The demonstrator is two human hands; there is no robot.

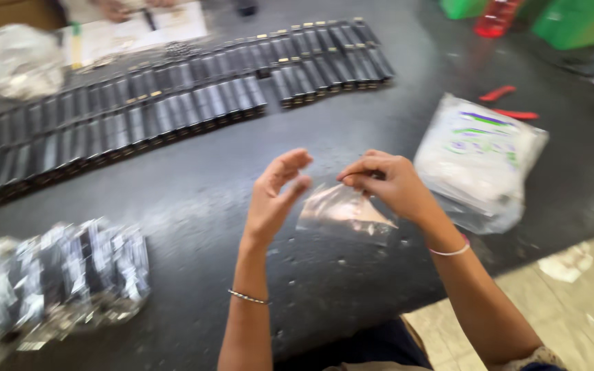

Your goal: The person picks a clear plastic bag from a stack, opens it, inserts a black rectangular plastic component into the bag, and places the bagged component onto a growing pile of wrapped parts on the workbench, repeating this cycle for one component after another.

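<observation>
Pinching the top edge of a small clear plastic pouch [344,211] above the dark counter [194,199], the right hand [386,182] grips it with closed fingertips while the left hand [275,196] hovers just beside it, fingers loose and empty, with rows of black lighters [173,103] lying beyond.

Small clear plastic bag [344,214] between right hand [386,184] and left hand [274,199] — over dark table [352,130]
</observation>
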